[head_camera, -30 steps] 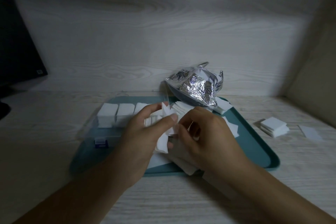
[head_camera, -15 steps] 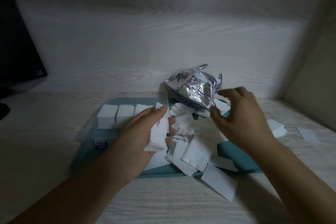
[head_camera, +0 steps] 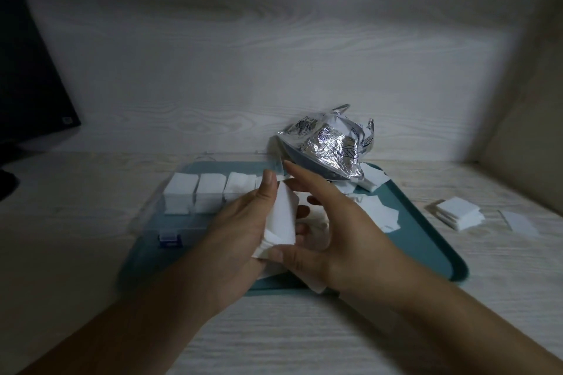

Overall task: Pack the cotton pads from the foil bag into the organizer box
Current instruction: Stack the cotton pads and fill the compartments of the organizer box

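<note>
Partly hidden organizer box [head_camera: 170, 216], hands covering pads [head_camera: 281, 219]

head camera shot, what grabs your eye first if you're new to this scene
The two hands at centre: the left hand grips a stack of cotton pads and the right hand steadies it. Behind them, a crumpled foil bag gleams on the teal tray.

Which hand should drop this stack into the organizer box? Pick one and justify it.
Left. The left hand already grips the stack of cotton pads and sits nearest the organizer box; the right hand only steadies the stack.
</note>
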